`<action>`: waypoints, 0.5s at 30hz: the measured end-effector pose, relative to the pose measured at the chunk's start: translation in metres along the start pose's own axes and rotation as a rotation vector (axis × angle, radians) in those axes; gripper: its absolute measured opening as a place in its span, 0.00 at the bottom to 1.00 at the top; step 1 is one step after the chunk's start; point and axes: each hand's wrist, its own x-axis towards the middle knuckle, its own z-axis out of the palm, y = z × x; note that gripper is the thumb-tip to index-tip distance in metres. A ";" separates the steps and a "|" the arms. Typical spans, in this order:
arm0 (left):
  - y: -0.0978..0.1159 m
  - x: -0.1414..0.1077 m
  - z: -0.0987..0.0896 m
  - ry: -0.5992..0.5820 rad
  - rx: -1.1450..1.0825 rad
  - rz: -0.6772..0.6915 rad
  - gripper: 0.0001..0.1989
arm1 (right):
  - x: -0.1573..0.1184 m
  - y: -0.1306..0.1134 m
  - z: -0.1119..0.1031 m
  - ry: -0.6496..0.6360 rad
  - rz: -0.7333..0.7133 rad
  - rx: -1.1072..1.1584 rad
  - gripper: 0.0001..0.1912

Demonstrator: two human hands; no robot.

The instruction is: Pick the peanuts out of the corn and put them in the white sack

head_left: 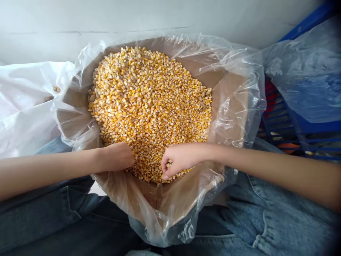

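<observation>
A large heap of loose yellow and pale corn kernels [149, 103] fills much of a cardboard box [231, 103] lined with a clear plastic bag [255, 85]. Closed like a fist, my left hand [118, 156] rests at the near left edge of the heap. Its fingertips are turned down and hidden, so what they hold does not show. My right hand [181, 160] lies on the kernels at the near right. Thumb and forefinger curl toward each other there, with a few pale kernels inside the bend.
The box stands between my legs in blue jeans [279, 213]. White sheeting [26, 99] with a few small brown bits lies at the left. On the right is a blue plastic basket [314, 138], partly covered by clear plastic. A pale wall [133, 17] rises behind the box.
</observation>
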 end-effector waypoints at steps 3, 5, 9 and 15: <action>0.002 0.001 -0.003 -0.146 0.095 0.099 0.10 | -0.002 0.000 0.000 0.008 -0.021 0.041 0.17; 0.006 0.002 -0.003 -0.167 0.125 0.087 0.09 | -0.003 -0.001 0.000 0.018 -0.029 0.054 0.16; 0.010 0.005 -0.001 -0.209 0.130 0.061 0.08 | -0.003 0.002 -0.002 0.032 -0.026 0.069 0.16; -0.006 0.006 -0.023 -0.290 -0.243 0.096 0.07 | -0.001 0.005 -0.004 0.056 -0.032 0.188 0.21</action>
